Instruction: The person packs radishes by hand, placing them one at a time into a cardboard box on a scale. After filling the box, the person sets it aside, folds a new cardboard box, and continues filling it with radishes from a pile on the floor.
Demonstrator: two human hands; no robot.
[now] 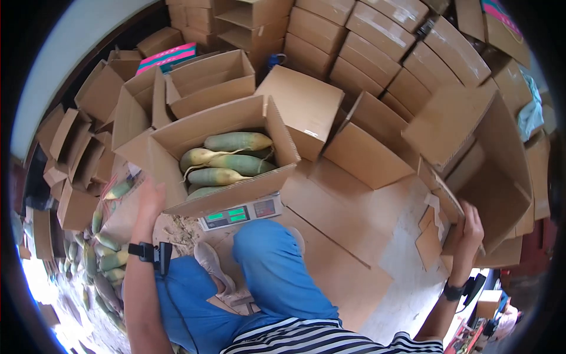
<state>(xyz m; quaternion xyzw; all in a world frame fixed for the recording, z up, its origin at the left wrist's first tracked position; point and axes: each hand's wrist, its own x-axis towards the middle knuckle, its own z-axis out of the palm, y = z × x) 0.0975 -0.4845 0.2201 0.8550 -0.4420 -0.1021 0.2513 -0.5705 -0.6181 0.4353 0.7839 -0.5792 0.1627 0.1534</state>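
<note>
An open cardboard box (224,199) holds several green-and-white radishes (239,141). It rests on a digital scale (227,217) with green lit displays. My left hand (152,197) is beside the front left corner of this box. Its fingers are blurred, so I cannot make out whether they touch the cardboard. Far to the right, my right hand (470,223) has its fingers curled over the edge of another open cardboard box (498,206), which is tilted and shows no contents in its visible inside.
Loose radishes (106,259) lie in a heap on the floor at left. Open boxes (212,88) stand behind the scale, with stacked cartons (365,53) along the back. Flattened cardboard (336,236) covers the floor by my knees (271,259).
</note>
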